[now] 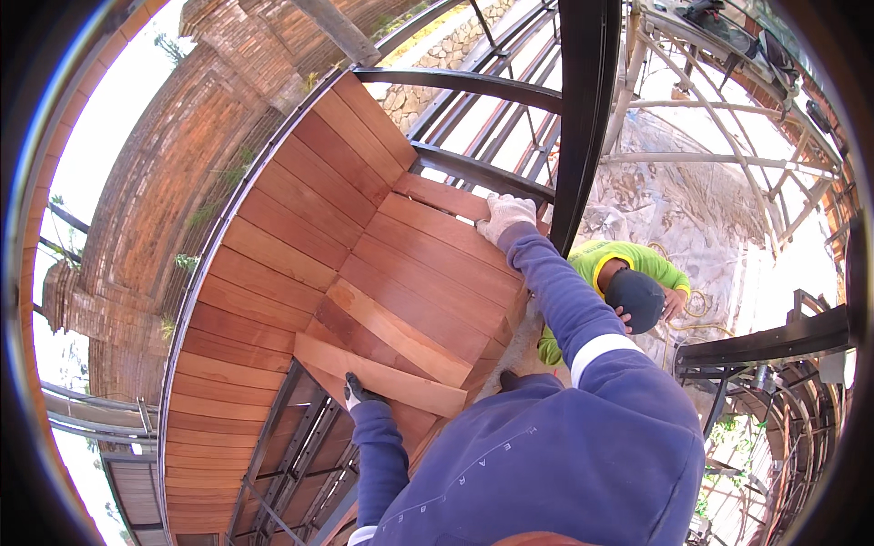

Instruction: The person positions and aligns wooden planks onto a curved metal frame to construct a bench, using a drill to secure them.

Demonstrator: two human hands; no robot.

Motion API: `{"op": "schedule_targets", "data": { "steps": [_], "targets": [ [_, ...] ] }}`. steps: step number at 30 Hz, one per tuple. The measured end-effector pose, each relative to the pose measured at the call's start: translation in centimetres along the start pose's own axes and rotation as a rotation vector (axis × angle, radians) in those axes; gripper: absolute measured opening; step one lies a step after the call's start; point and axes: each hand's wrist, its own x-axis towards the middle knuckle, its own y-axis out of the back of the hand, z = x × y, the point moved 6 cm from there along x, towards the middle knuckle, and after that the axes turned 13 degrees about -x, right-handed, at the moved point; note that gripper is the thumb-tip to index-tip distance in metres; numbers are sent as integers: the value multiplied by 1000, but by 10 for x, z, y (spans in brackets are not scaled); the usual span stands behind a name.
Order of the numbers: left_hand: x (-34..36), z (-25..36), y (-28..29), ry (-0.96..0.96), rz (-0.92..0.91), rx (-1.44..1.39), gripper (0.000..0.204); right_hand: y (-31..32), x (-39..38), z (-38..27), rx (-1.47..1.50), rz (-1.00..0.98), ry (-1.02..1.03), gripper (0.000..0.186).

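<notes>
My left hand (360,391), in a pale glove with dark fingertips, grips the near edge of a loose wooden board (382,375). This board lies slantwise over the others, its left end on the row of fitted planks (264,273). A second loose-looking board (396,332) rests at an angle beyond it. Farther off, my right hand (506,217), in a white glove, is bent over the far edge of the reddish plank surface (446,246), close to a black steel post (583,118). Its fingertips are partly hidden there.
At the right and lower down, a person in a bright green shirt and dark cap (635,300) bends forward. Open steel framing (300,446) shows beside the planks. Round poles (719,159) and a plastic sheet (674,200) are at the right; a brick wall (150,227) is at the left.
</notes>
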Motion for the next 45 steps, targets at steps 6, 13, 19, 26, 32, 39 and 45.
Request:
{"op": "schedule_targets", "data": {
  "steps": [6,13,19,26,32,39,45],
  "targets": [
    [-18,6,-22,6,-71,-35,25,-6,2,1,-50,86,19,65],
    [-9,3,-12,-46,-53,48,29,6,-2,-3,-29,36,24,64],
    [-7,-6,-1,-48,63,-95,22,1,1,-17,-88,15,32,64],
    [-31,28,-23,-306,115,481,31,-30,18,21,486,190,89,54],
    [-22,97,19,-300,172,318,26,-19,-50,13,682,432,240,55],
    [27,100,141,-142,328,581,30,-22,-181,-82,882,137,401,60],
    [68,71,148,-131,291,583,35,-4,-255,-115,696,196,512,57]
  ]
}}
